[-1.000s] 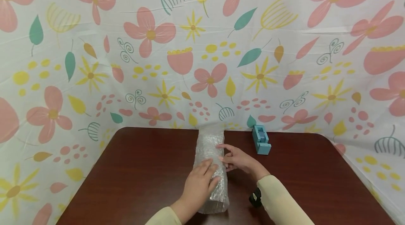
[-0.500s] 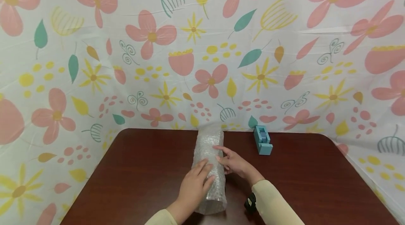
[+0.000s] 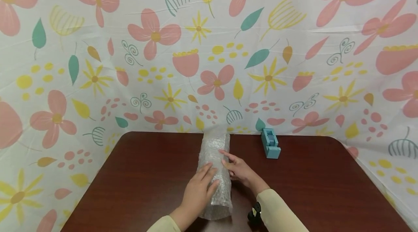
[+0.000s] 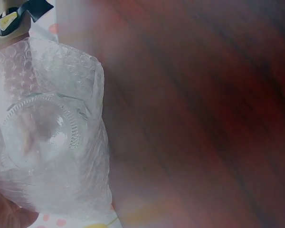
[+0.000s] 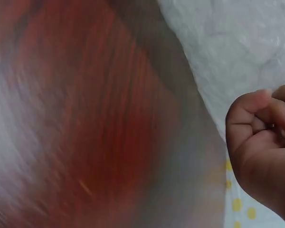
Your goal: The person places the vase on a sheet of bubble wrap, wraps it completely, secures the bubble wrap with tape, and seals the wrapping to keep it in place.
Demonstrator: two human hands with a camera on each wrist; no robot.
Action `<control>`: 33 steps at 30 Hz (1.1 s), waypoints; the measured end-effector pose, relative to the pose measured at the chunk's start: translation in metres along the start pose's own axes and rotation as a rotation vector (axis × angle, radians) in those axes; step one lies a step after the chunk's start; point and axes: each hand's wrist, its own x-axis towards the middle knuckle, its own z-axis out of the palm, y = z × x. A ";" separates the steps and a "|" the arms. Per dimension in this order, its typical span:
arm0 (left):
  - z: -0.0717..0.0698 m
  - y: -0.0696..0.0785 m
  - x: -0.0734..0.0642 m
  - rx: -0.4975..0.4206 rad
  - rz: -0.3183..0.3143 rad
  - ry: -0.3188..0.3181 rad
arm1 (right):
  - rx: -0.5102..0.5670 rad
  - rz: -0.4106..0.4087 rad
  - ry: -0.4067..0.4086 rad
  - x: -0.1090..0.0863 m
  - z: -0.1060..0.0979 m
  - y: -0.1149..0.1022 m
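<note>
A long roll of bubble wrap (image 3: 213, 148) lies lengthwise on the table, its open end towards me. In the left wrist view, a clear round glass base (image 4: 42, 128) with a ridged edge shows inside that end. My left hand (image 3: 196, 190) rests on the roll's left side and top, fingers laid out along it. From the right, my right hand (image 3: 243, 172) touches the wrap with its index finger and thumb, which are apart. Its other fingers (image 5: 256, 118) are curled in beside the wrap in the right wrist view. Nothing shows inside those curled fingers.
A blue tape dispenser (image 3: 270, 144) stands near the table's back edge, right of the roll. The dark brown table (image 3: 147, 174) meets a flower-printed cloth (image 3: 209, 50) behind. A small black device (image 3: 254, 213) sits at my right sleeve.
Both hands and the wrap appear slightly further left as the view shifts a little. The right forearm has drawn slightly left and down; both hands stay on the wrap.
</note>
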 end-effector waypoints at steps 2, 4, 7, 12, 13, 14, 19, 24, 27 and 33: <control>0.000 -0.001 -0.001 -0.005 -0.004 -0.007 | 0.021 -0.002 0.027 -0.002 0.003 0.001; -0.001 -0.002 -0.001 -0.010 -0.011 -0.022 | 0.023 -0.002 0.068 -0.006 0.006 0.001; -0.003 -0.002 -0.001 -0.018 -0.016 -0.035 | -0.029 -0.015 0.156 -0.012 0.012 -0.004; -0.008 -0.003 0.001 -0.047 -0.015 -0.055 | -0.408 -0.144 0.291 -0.023 0.020 -0.017; -0.009 -0.004 0.001 -0.055 -0.017 -0.063 | -0.519 -0.185 0.308 -0.025 0.020 -0.019; -0.010 -0.004 0.002 -0.061 -0.017 -0.070 | -0.637 -0.229 0.321 -0.027 0.019 -0.021; -0.013 -0.005 0.004 -0.077 -0.038 -0.113 | -1.139 -0.424 0.389 -0.026 0.009 -0.026; -0.015 -0.004 0.006 -0.096 -0.062 -0.141 | -1.342 -0.526 0.352 -0.021 0.003 -0.032; -0.015 -0.002 0.007 -0.110 -0.070 -0.151 | -1.286 -0.509 0.279 -0.023 0.008 -0.034; -0.017 -0.001 0.009 -0.163 -0.105 -0.188 | -1.026 -0.337 0.226 -0.044 0.023 -0.032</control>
